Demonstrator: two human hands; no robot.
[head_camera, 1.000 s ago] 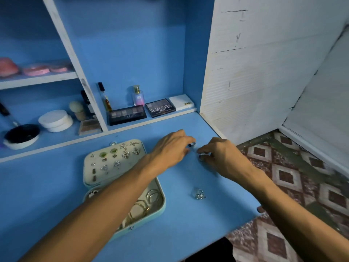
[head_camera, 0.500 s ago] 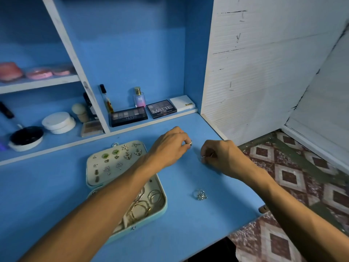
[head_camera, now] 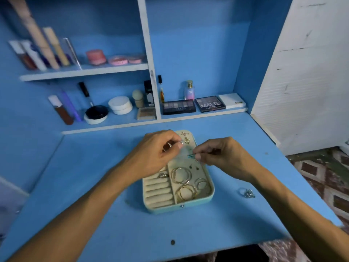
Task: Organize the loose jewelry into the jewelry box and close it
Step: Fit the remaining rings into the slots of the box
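Observation:
The open teal jewelry box lies on the blue desk, its cream lid flat behind it with small earrings pinned on. Gold hoops fill its right compartment and a ring sits in the roll slots on the left. My left hand hovers over the lid and pinches a small silver ring. My right hand is beside it over the box's far edge, pinching a thin piece of jewelry. A silver ring cluster lies loose on the desk to the right of the box.
Makeup palettes, a perfume bottle, round compacts and tubes line the low shelf behind the desk. More cosmetics stand on the upper shelf. The desk's right edge drops to a patterned tile floor. A dark spot marks the desk front.
Both hands have lifted their small pieces off the desk and moved left, from right of the box to above it. The view has swung left, centering the box.

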